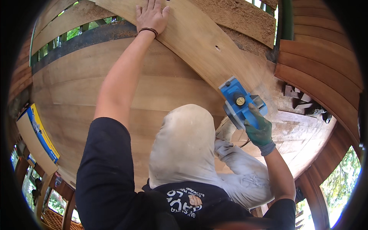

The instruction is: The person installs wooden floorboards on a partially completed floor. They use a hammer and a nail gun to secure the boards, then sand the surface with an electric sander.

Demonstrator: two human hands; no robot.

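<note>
A long wooden board lies slantwise across the floor, from the upper left toward the right. My bare left hand rests flat on its far part, fingers stretched out, a dark bracelet at the wrist. In a green and grey work glove, my right hand is wrapped round the handle of a blue electric planer. The planer sits on the board's near right part, tilted in the view. Its underside is hidden. A small oval hole shows in the board.
Brown shavings cover another plank at the far right. Dark metal pieces lie at the right, beside curved wooden planking. A yellow and blue cardboard box stands at the left. My bent knee is close to the board's near edge.
</note>
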